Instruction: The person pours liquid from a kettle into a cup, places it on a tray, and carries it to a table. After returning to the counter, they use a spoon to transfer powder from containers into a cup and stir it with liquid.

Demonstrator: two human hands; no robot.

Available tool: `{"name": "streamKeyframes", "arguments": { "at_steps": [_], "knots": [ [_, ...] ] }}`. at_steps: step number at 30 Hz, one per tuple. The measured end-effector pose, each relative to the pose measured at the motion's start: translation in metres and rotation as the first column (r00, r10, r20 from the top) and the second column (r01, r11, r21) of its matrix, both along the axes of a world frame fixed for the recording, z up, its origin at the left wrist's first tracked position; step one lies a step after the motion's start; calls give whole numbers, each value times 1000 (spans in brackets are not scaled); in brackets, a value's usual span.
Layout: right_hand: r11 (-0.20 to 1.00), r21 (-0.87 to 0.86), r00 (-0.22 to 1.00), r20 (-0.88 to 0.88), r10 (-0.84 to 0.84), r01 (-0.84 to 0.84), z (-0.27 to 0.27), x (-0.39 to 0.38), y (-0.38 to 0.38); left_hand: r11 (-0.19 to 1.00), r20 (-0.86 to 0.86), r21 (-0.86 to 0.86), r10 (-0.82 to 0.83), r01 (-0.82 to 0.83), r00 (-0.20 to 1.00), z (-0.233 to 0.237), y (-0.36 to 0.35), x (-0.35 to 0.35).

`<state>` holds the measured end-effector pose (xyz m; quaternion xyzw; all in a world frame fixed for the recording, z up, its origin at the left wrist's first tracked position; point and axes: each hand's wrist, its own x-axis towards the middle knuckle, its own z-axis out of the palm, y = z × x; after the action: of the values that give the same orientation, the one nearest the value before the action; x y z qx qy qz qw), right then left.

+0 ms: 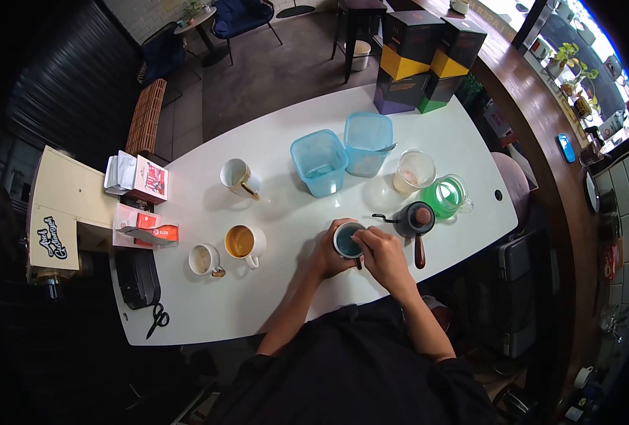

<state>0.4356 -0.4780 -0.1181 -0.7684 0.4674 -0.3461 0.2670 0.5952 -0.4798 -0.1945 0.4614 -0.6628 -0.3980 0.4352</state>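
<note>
My left hand (pixel 328 256) is wrapped around the side of a mug (pixel 345 248) with a blue-green inside, steadying it near the table's front edge. Over the mug's right rim, my right hand (pixel 385 261) has its fingers pinched together, pointing down into the opening. I cannot tell what is in that pinch. Just right of the mug is a dark kettle (pixel 405 228) with a thin spout and a wooden handle (pixel 420 252). To the left stand a white cup of brown coffee (pixel 240 241) and a smaller pale cup (pixel 201 260).
Two blue plastic tubs (pixel 319 164), a clear plastic cup (pixel 414 170) and a glass jug of green liquid (pixel 447 196) stand beyond my hands. A gold-handled white mug (pixel 236 175) is back left. Black scissors (pixel 158 319) lie front left; stacked boxes (pixel 403 92) rise at the back right.
</note>
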Motion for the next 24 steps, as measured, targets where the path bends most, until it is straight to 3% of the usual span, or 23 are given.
{"name": "streamKeyframes", "arguments": {
  "at_steps": [7, 10, 13, 16, 24],
  "knots": [
    [993, -86, 989, -117, -90, 80, 10, -5, 1, 1000, -9, 5, 10, -10, 1000, 3, 0, -2],
    [999, -38, 989, -142, -40, 35, 8, -12, 2, 1000, -5, 14, -8, 8, 1000, 2, 0, -1],
    [1000, 1, 998, -61, 28, -28, 7, -9, 3, 1000, -6, 9, -6, 6, 1000, 1, 0, -1],
    [1000, 2, 1000, 14, -7, 7, -1, -2, 2, 999, 9, 54, 2, -3, 1000, -2, 0, 0],
    [993, -85, 994, -77, -83, 76, 5, -9, 1, 1000, -12, -18, 26, -26, 1000, -5, 0, -2]
  ]
}}
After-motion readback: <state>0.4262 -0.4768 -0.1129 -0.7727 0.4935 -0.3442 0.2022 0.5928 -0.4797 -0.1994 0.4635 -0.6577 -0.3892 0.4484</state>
